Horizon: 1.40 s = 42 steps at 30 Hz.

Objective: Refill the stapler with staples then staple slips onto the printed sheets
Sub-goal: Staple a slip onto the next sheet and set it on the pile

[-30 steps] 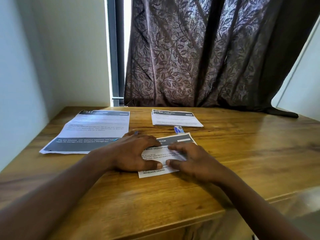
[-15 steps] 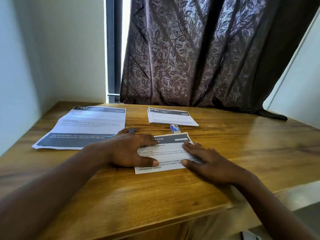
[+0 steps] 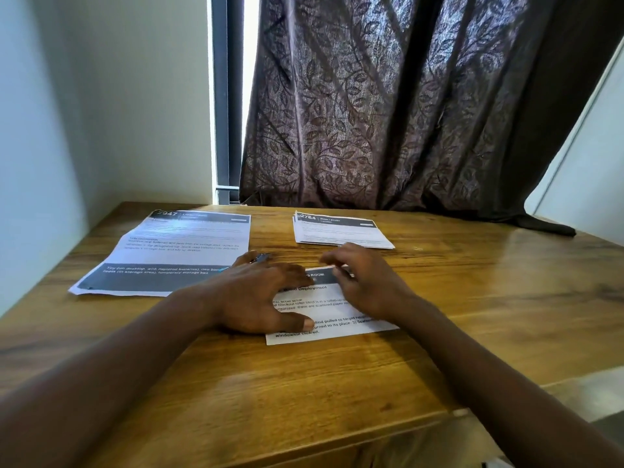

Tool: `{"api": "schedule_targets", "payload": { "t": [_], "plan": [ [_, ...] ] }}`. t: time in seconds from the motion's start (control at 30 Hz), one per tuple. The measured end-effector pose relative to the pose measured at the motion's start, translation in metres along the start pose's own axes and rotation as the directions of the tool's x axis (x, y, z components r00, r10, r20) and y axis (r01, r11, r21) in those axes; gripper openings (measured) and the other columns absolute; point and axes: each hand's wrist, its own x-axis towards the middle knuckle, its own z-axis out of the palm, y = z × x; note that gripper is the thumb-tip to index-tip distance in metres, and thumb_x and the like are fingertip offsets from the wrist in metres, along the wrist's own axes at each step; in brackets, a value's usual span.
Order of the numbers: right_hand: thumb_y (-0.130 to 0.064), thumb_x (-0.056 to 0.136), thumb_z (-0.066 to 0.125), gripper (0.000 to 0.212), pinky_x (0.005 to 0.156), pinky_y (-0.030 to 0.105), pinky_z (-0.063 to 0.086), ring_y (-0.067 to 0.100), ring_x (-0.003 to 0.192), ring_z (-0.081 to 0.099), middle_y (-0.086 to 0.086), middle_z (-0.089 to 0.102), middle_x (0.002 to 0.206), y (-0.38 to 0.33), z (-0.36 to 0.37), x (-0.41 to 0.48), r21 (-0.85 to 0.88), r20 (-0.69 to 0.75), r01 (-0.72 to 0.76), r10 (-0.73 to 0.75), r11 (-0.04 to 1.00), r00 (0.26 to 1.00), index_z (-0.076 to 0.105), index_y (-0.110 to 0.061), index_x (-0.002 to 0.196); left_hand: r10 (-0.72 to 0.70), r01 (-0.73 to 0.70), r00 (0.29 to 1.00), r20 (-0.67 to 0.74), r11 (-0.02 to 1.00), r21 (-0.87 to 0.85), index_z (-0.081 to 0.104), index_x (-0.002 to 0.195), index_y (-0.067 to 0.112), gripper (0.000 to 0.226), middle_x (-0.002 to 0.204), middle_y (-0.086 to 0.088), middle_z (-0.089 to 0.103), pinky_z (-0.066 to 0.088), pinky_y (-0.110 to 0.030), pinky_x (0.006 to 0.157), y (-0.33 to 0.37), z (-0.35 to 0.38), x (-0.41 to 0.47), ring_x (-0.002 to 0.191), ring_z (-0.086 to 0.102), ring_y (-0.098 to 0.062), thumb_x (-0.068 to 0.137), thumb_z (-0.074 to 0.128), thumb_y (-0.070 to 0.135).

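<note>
A printed slip (image 3: 324, 327) with a dark header lies on the wooden table (image 3: 472, 298) in front of me. My left hand (image 3: 256, 292) lies spread on the slip's left part, thumb pressed on the paper. A small blue and metal object (image 3: 260, 257), perhaps the stapler, pokes out beyond its fingertips. My right hand (image 3: 366, 285) hovers over the slip's top right corner with fingers curled and blurred. It hides the spot behind the slip, and I cannot tell whether it holds anything. A large printed sheet (image 3: 179, 244) lies at the left.
A small stack of printed slips (image 3: 337, 231) lies at the back centre. A dark patterned curtain (image 3: 388, 113) hangs behind the table, its hem resting on the back right. White walls close in on the left and right. The table's front edge is near my body.
My right hand has lifted off the slip's right side and moved forward and left to its top corner, fingers curling. The small blue and white box behind the slip is now hidden. The left hand stays.
</note>
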Motion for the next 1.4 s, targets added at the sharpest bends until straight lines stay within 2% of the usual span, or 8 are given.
{"api": "schedule_targets", "payload": {
  "t": [0.37,0.47,0.6,0.77,1.0,1.17,1.27,1.4],
  "plan": [
    [-0.030,0.099,0.055,0.016,0.087,0.034,0.039,0.015,0.104,0.045,-0.007,0.050,0.099,-0.003,0.033,0.031,-0.075,-0.055,0.031,-0.035,0.997,0.998,0.066,-0.026,0.110,0.060,-0.059,0.998,0.007,0.996,-0.061,0.021,0.153,0.054,0.102,0.161,0.028,0.025,0.013,-0.049,0.123,-0.006,-0.002,-0.001,0.146,0.030,-0.008,0.064,0.047,0.097],
    [-0.038,0.098,0.052,0.019,0.093,0.043,0.041,0.021,0.106,0.046,-0.003,0.051,0.102,-0.003,0.036,0.031,-0.133,-0.056,0.040,-0.048,0.990,0.997,0.062,-0.026,0.109,0.056,-0.068,0.994,-0.091,0.989,-0.129,0.039,0.147,0.049,0.095,0.155,0.023,0.039,0.023,-0.038,0.118,-0.010,-0.002,-0.003,0.137,0.038,-0.004,0.064,0.049,0.096],
    [-0.050,0.097,0.051,0.029,0.091,0.041,0.041,0.020,0.105,0.046,-0.002,0.053,0.106,-0.003,0.035,0.029,-0.155,-0.047,0.041,-0.049,0.987,0.998,0.059,-0.026,0.109,-0.144,0.111,0.917,-0.371,0.988,-0.109,0.055,0.137,0.037,0.081,0.145,0.011,0.055,0.044,-0.044,0.108,-0.022,-0.010,-0.004,0.130,0.052,-0.014,0.075,0.044,0.088],
    [-0.062,0.095,0.046,0.042,0.100,0.044,0.039,0.019,0.110,0.047,-0.002,0.056,0.114,-0.007,0.034,0.027,-0.203,-0.018,0.023,-0.027,0.979,0.999,0.055,-0.028,0.117,-0.345,0.381,0.874,-0.344,0.924,0.041,0.059,0.133,0.037,0.065,0.130,0.008,0.064,0.046,-0.042,0.097,-0.035,-0.014,-0.011,0.119,0.058,-0.018,0.082,0.054,0.078],
    [-0.067,0.092,0.047,0.046,0.099,0.045,0.040,0.016,0.104,0.045,-0.004,0.053,0.109,-0.009,0.034,0.024,-0.183,-0.050,0.022,-0.032,0.983,0.998,0.053,-0.026,0.111,-0.447,0.393,0.792,-0.415,0.894,-0.215,0.078,0.099,0.025,0.038,0.096,0.007,0.075,0.055,-0.033,0.074,-0.049,-0.007,-0.011,0.086,0.066,-0.014,0.085,0.067,0.059],
    [-0.061,0.092,0.054,0.038,0.098,0.044,0.037,0.016,0.102,0.052,-0.007,0.061,0.111,-0.013,0.030,0.020,-0.062,-0.097,0.065,-0.071,0.996,0.993,0.047,-0.030,0.113,-0.572,0.099,0.656,-0.493,0.712,-0.695,0.077,0.102,0.020,0.021,0.090,0.007,0.073,0.059,-0.027,0.070,-0.050,-0.009,-0.005,0.084,0.068,-0.010,0.092,0.070,0.037],
    [-0.058,0.093,0.054,0.046,0.102,0.042,0.036,0.013,0.113,0.049,-0.007,0.059,0.121,-0.016,0.030,0.018,-0.096,-0.103,0.129,-0.139,0.987,0.985,0.052,-0.030,0.130,-0.624,-0.022,0.689,-0.368,0.490,-0.871,0.073,0.107,0.016,0.024,0.099,-0.001,0.074,0.054,-0.023,0.072,-0.046,-0.013,-0.006,0.092,0.071,-0.018,0.096,0.063,0.035],
    [-0.052,0.093,0.058,0.039,0.093,0.035,0.037,0.011,0.103,0.046,-0.006,0.054,0.110,-0.021,0.030,0.017,-0.126,-0.121,0.177,-0.192,0.976,0.974,0.061,-0.025,0.120,-0.598,-0.053,0.752,-0.276,0.363,-0.930,0.069,0.110,0.012,0.024,0.105,-0.008,0.076,0.060,-0.027,0.077,-0.038,-0.011,-0.004,0.093,0.075,-0.021,0.094,0.065,0.031]
  ]
}}
